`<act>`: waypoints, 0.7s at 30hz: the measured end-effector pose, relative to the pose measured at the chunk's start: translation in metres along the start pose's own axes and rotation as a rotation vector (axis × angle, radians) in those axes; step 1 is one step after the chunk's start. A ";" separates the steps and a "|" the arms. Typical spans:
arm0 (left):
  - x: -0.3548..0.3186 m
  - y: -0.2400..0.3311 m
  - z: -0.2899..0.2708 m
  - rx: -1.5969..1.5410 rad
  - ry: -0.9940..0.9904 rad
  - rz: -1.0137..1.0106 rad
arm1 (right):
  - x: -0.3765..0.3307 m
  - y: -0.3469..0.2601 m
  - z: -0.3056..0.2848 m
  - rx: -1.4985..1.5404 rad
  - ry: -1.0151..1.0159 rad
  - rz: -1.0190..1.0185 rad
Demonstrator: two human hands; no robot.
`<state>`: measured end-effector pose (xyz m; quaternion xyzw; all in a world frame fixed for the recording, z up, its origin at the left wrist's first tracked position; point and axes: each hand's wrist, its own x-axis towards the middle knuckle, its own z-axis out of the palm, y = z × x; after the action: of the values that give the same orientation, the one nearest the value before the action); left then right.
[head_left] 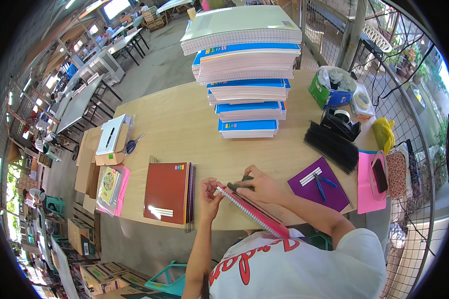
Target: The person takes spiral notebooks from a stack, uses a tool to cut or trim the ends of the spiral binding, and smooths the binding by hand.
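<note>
Seemingly binding work, next needing steadiness: my left hand point(210, 198) pinches the pink white-coiled notebook point(255, 212) at eleven o'clock; my right hand point(262, 186) clasps a dark-grey block point(247, 178).

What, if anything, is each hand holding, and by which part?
The left hand pinches the red notebook at the far end of its coiled edge. The right hand holds a dark object; its kind and the gripped part are unclear.
</note>
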<state>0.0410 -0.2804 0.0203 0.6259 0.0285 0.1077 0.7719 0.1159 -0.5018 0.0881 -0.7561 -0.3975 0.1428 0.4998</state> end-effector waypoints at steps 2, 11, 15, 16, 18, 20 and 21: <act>0.000 0.002 -0.002 0.056 0.005 0.016 | 0.009 -0.006 -0.004 -0.037 0.005 0.111; -0.003 -0.006 -0.001 -0.021 -0.037 -0.002 | 0.023 0.002 0.001 0.272 -0.009 0.104; -0.014 -0.053 0.006 -0.049 -0.105 -0.090 | 0.001 0.091 0.028 -0.472 0.104 0.281; -0.020 -0.058 0.018 -0.022 -0.012 -0.072 | -0.012 0.111 0.028 -0.594 0.040 0.280; -0.026 -0.066 0.030 -0.057 0.019 0.000 | -0.038 0.135 0.023 -0.611 0.169 0.128; -0.029 -0.074 0.036 -0.075 0.089 0.085 | -0.080 0.149 0.006 -0.648 0.381 0.098; -0.031 -0.076 0.037 -0.075 0.101 0.087 | -0.106 0.152 -0.010 -0.673 0.471 0.232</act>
<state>0.0270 -0.3364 -0.0487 0.5910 0.0361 0.1734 0.7870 0.1234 -0.6152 -0.0588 -0.9289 -0.2090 -0.1163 0.2828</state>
